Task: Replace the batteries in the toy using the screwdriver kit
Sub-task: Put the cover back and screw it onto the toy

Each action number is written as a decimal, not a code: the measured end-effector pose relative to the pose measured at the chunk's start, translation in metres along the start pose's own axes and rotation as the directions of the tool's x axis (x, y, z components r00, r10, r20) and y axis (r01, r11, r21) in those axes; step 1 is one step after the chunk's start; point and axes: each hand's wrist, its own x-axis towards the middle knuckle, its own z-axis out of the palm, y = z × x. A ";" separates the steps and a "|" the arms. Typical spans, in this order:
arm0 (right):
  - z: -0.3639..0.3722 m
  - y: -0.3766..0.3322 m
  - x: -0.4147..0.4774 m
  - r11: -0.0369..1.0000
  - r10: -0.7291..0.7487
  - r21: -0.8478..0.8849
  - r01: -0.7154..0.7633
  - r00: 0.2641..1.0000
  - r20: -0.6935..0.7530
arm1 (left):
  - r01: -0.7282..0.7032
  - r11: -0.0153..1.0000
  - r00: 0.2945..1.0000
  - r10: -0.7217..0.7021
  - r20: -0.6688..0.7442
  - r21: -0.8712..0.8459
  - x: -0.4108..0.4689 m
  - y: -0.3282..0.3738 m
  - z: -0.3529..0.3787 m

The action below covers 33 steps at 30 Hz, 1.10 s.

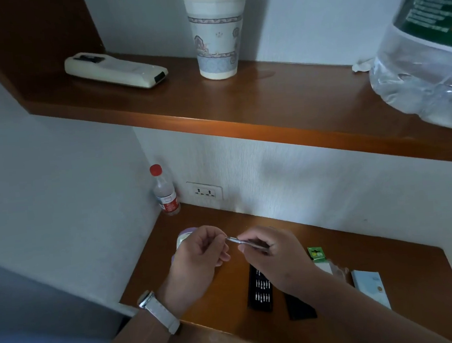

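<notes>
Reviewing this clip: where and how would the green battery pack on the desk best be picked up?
Likely by its long edges, pinched from above. The battery pack lies flat on the desk, right of the right hand, its green end toward the wall. A clear wrapper sits close on its right, so the near end looks crowded; the green end is free.

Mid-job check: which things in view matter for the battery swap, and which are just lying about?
For the job: screwdriver held in both hands, bit tray, tray lid, battery pack, toy.

Lying about: remote, paper cup, small bottle, large water jug.
</notes>
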 end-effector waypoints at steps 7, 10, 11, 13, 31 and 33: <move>0.031 -0.006 0.011 0.977 0.151 0.149 -0.150 0.989 0.001 | 0.020 0.994 1.000 -0.021 -0.002 -0.106 0.004 -0.012 -0.016; 0.046 -0.005 0.016 0.961 0.214 0.177 -0.212 0.977 0.005 | 0.020 0.991 1.000 -0.023 -0.019 -0.133 0.007 -0.024 -0.026; 0.051 -0.004 0.018 0.957 0.231 0.180 -0.229 0.973 0.006 | 0.021 0.990 1.000 -0.023 -0.014 -0.137 0.008 -0.028 -0.029; 0.062 -0.001 0.020 0.947 0.263 0.188 -0.260 0.965 0.012 | 0.023 0.992 1.000 -0.022 0.008 -0.123 0.009 -0.038 -0.037; 0.118 0.030 0.019 0.817 0.541 0.272 -0.509 0.839 -0.057 | 0.474 0.879 0.876 -0.465 0.127 -0.048 0.054 -0.158 -0.071; 0.120 0.033 0.019 0.802 0.568 0.265 -0.535 0.821 -0.061 | 0.531 0.840 0.843 -0.509 0.177 -0.114 0.059 -0.163 -0.067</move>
